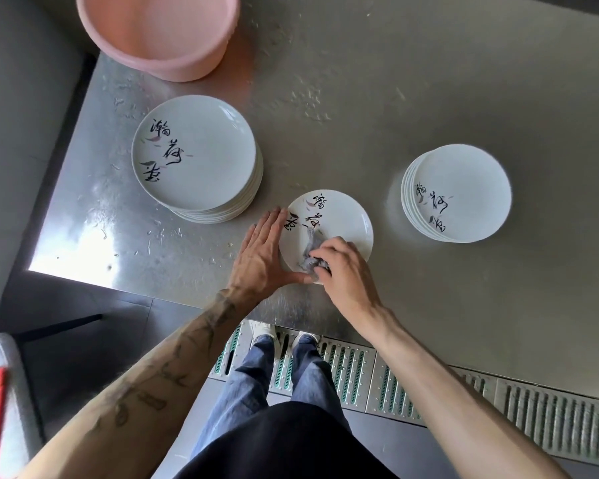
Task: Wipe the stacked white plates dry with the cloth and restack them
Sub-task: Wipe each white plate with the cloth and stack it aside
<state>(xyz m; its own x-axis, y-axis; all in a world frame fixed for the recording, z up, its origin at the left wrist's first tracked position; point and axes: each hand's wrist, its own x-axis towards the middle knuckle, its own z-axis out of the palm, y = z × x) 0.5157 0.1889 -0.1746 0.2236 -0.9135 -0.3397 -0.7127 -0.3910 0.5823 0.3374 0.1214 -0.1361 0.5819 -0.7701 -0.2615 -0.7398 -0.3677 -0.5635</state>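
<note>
Steel-topped desk (395, 98), wet in spots. Single white round plate with black calligraphy (339, 219) lies flat near the front edge, between a tall plate stack (194, 153) on the left and a shorter stack (460, 191) on the right. Right hand (343, 264) clenched on a crumpled grey cloth (310, 254), pressing it on the plate. Left hand (261, 250) flat, fingers spread, bracing the plate's rim. Pink plastic basin (159, 32) at the back.

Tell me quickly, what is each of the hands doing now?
Left hand: open, flat against the rim of the single plate.
Right hand: closed on the grey cloth, pressing it on that plate.
</note>
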